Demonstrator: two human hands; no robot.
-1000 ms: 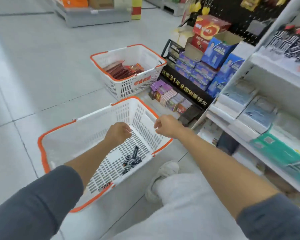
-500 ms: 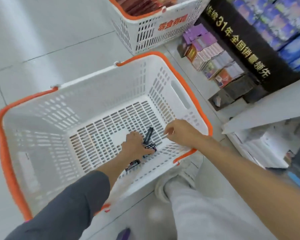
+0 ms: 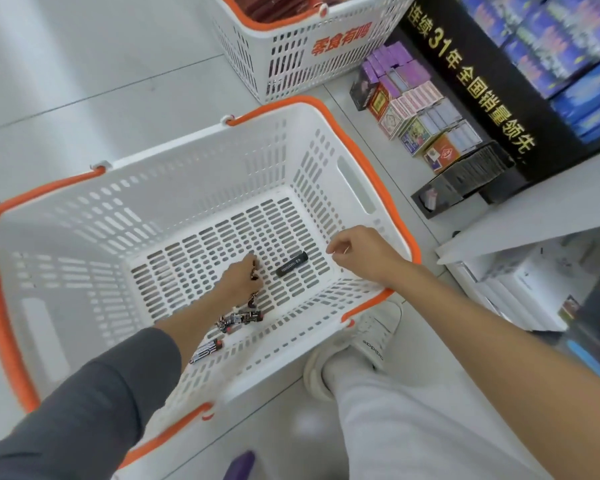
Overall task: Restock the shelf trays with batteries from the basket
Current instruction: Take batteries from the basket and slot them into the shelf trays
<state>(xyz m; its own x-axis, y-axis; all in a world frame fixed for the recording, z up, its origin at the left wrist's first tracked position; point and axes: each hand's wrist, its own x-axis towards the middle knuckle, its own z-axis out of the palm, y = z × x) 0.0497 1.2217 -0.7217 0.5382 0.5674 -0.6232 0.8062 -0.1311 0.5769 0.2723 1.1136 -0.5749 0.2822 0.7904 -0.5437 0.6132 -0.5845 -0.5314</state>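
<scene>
The white slotted basket (image 3: 326, 161) with an orange rim sits on the tiled floor (image 3: 84, 81), and the batteries lie on its bottom. One black battery (image 3: 291, 264), a plain dark cylinder with pale lettering along its side, rests at a slant by itself between the two hands. The patterned batteries (image 3: 239, 318) are wrapped in black, white and red print with red ends. Several are bunched near the basket's near wall beside the left forearm, and one more lies just closer to the person.

The left hand (image 3: 238, 280) reaches down to the basket floor with its fingers (image 3: 252, 263) curled around a few of the patterned batteries. The right hand (image 3: 359, 258) hovers over the basket's right side with its fingers folded in. Whether it holds anything cannot be told.

A second basket (image 3: 291, 57) stands behind, and small boxes (image 3: 416, 109) line the base of the shelf (image 3: 534, 216).
</scene>
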